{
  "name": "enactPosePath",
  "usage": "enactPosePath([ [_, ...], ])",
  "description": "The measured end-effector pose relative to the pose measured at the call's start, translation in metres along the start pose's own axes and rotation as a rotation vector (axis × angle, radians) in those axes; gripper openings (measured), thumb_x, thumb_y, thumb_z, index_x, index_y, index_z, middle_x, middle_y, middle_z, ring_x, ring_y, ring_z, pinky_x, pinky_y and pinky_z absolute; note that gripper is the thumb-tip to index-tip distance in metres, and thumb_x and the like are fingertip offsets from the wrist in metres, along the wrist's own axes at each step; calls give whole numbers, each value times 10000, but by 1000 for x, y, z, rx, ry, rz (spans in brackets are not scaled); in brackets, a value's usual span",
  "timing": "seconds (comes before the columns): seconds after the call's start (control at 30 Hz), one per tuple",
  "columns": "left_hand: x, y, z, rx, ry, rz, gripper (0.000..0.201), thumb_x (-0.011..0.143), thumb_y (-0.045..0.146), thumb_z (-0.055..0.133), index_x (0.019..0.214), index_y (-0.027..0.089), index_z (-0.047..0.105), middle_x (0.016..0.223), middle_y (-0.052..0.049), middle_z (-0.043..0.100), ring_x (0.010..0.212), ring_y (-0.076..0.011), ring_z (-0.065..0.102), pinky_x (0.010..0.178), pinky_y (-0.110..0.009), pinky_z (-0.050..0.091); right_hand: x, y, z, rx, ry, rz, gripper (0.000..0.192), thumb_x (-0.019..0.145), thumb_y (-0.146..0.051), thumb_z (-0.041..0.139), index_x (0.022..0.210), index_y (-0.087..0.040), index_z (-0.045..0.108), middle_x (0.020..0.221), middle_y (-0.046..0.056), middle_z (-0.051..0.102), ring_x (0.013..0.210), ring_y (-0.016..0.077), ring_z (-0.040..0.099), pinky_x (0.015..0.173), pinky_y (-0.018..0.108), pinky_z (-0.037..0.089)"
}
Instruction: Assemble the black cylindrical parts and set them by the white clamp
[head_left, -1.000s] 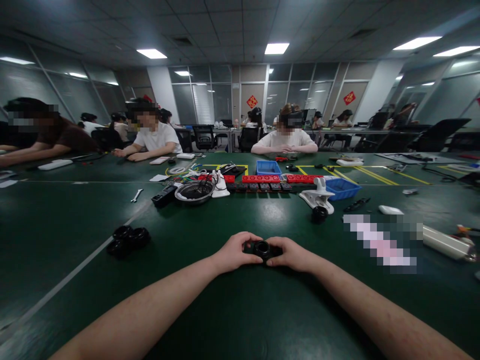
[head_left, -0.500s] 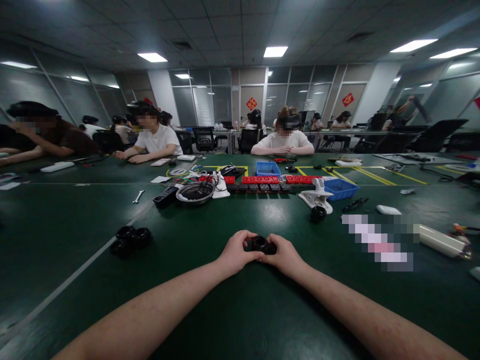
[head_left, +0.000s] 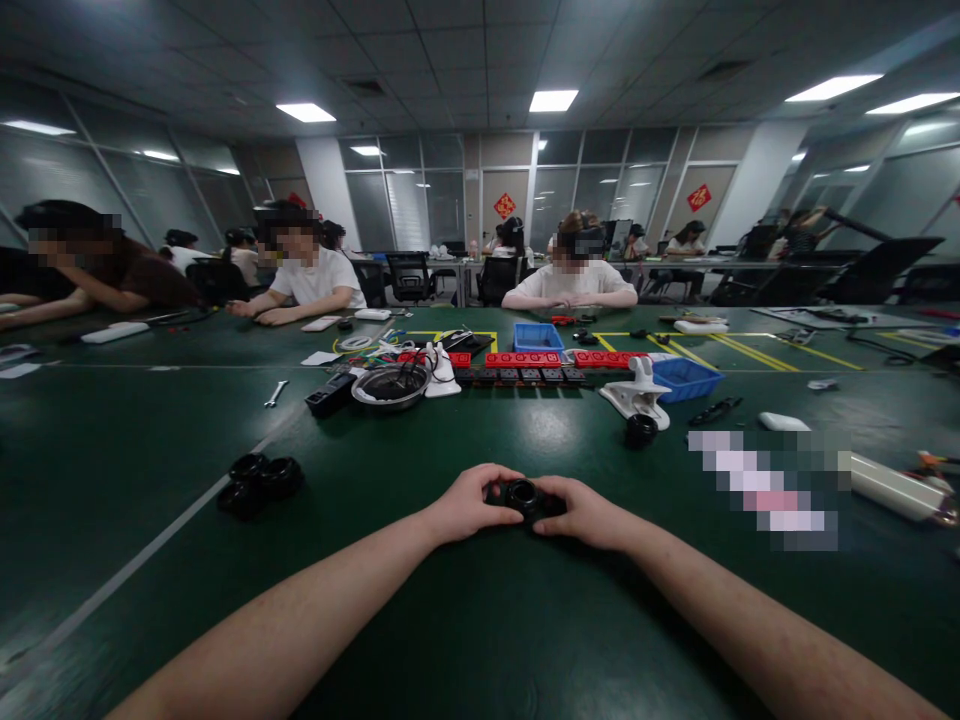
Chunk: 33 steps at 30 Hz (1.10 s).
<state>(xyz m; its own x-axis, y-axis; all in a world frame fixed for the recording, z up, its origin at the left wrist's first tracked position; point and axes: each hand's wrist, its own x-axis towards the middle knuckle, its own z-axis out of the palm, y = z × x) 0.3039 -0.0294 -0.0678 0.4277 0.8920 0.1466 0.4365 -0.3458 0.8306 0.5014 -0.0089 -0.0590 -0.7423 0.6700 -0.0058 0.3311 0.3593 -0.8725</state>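
Observation:
In front of me a glossy black ring-shaped part [head_left: 523, 493] with a hollow centre is held between my two hands. My left hand [head_left: 480, 500] curls round its left side, fingers behind and thumb in front. My right hand [head_left: 576, 510] closes on the right side, where more black shows beneath the fingers; whether that is a separate ring I cannot tell. To the left lies a cluster of similar black rings [head_left: 261, 484], touching one another. Another black ring [head_left: 641, 430] sits to the right, by a white clip-shaped stand [head_left: 637, 392].
Across the green table [head_left: 360, 620] stand a metal bowl [head_left: 390, 388], red and black socket strips [head_left: 523, 360], and blue bins [head_left: 686, 380] [head_left: 537, 338]. A wrench [head_left: 276, 394] lies left, a pale cylinder [head_left: 892, 487] right. Other people [head_left: 570, 285] sit along the far side.
My right hand has shifted slightly right, and its thumb has come away from my left thumb. The black ring has moved slightly right and down in view.

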Motion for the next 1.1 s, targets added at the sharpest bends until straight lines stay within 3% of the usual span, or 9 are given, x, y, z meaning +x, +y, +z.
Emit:
enactPosePath([
  [0.17,1,0,0,3,-10,-4,446,613,288,674,1027,181,546,878,-20,544,709,-137,473,613,-229,378,2,3,0,-31,13,27,299,632,-162,605,930,-150,584,864,15,599,797,177,536,734,300,405],
  [0.43,-1,2,5,34,24,-8,433,600,273,685,999,168,553,862,-21,546,711,-139,478,626,-233,384,3,14,2,-78,67,41,316,605,-210,645,905,-148,568,795,4,571,720,154,511,631,253,392],
  [0.63,-2,2,12,38,100,-22,414,583,287,699,948,161,550,853,-18,524,707,-138,471,622,-233,389,4,19,10,-194,225,62,300,548,-278,692,756,-155,515,673,-27,500,621,120,457,532,214,342],
  [0.8,-4,7,19,108,235,-93,399,575,266,698,929,165,543,854,-17,508,702,-142,464,615,-241,391,7,16,26,-374,441,129,312,550,-339,674,677,-179,438,636,-31,483,581,115,439,492,208,302],
  [0.93,-3,7,17,121,239,-95,386,586,253,689,933,165,544,853,-20,510,704,-145,464,622,-246,393,7,13,31,-418,464,143,348,563,-380,663,785,-182,481,717,-1,534,628,138,482,531,231,334],
  [1.1,-2,0,8,77,126,-23,408,613,276,677,982,165,540,826,-14,512,681,-131,461,615,-236,395,4,11,21,-340,300,-23,567,549,-311,695,1061,-201,478,974,46,541,875,198,499,743,310,371],
])
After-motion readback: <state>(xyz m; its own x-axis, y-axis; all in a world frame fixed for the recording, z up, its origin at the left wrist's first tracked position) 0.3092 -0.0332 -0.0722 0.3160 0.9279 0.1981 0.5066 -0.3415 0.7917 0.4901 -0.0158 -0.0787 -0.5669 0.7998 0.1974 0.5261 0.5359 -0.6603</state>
